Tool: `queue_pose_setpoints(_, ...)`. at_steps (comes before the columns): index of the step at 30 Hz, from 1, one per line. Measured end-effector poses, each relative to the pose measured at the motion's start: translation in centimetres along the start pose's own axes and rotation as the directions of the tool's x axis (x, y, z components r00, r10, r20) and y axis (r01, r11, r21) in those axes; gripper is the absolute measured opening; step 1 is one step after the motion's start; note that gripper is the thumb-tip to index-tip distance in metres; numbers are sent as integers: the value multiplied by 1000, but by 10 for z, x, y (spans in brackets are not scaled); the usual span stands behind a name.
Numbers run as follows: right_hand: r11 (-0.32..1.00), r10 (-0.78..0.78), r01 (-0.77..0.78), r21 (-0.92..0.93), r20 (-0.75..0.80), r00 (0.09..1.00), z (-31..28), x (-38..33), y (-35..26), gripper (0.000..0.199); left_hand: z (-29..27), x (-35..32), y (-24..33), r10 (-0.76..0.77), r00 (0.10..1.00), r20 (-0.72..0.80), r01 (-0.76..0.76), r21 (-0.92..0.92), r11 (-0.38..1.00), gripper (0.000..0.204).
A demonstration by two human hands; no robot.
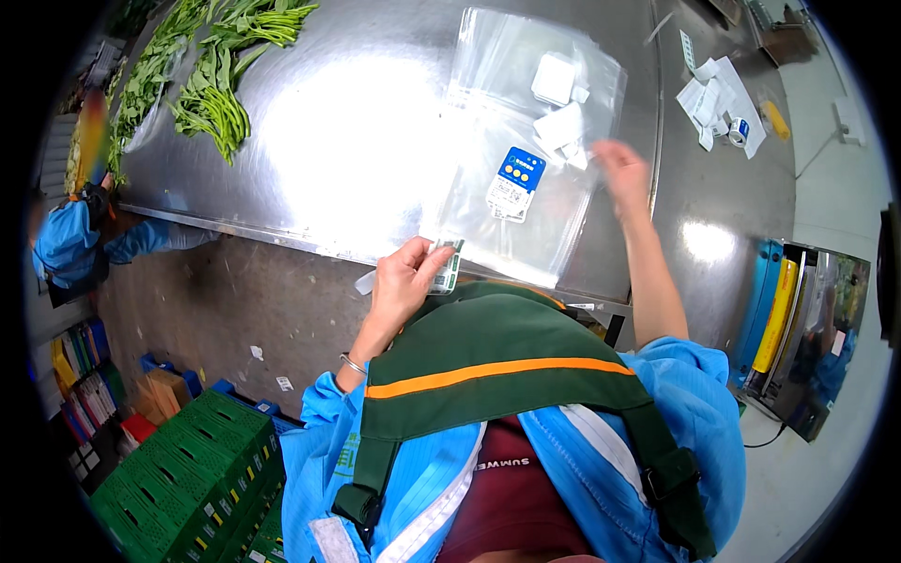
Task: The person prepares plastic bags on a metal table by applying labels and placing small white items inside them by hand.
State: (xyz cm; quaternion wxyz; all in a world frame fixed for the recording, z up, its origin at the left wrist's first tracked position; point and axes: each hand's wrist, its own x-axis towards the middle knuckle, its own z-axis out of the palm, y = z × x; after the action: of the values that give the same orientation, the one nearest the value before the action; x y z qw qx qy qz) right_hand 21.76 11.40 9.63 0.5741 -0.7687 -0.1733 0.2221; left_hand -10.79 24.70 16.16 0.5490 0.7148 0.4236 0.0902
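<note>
My left hand (401, 280) pinches a small green-and-white label (450, 266) between thumb and fingers, over the near edge of the metal table (357, 122). Clear plastic bags (554, 246) lie flat in a stack in front of me. On them rests a blue-and-white printed label (515, 184). Farther back on the bags are a white rounded piece (554, 79) and some loose white paper pieces (561, 129). My right hand (623, 173), blurred by motion, hovers at the right side of the bags, close to those papers; its fingers are smeared.
Bunches of leafy greens (214, 105) lie at the table's far left. Paper strips (713, 103) and a label roll (740, 131) sit at the far right, beside a yellow object (775, 120). Green crates (188, 479) are stacked lower left. Another person in blue (68, 239) stands at the left.
</note>
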Motion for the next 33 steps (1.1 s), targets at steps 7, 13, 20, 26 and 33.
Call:
queue_pose_setpoints(7,995,-30,56,79,-297,954,-5,30,2,18,-8,-1,5,38,999,33,-38,-1,999,22)
queue_pose_setpoints(13,983,-181,177,-42,-330,927,12,23,-57,22,1,8,6,324,945,43,-321,315,893,29)
queue_pose_setpoints(20,981,193,-167,-95,507,840,91,-106,-33,26,3,10,10,274,931,242,-335,263,905,28)
queue_pose_setpoints(26,835,539,-518,186,-78,839,73,-59,58,22,0,8,4,145,969,198,-192,246,950,27)
queue_pose_setpoints(33,876,166,-179,-447,-68,984,70,-66,39,39,-6,5,-4,61,989,134,-79,129,988,34)
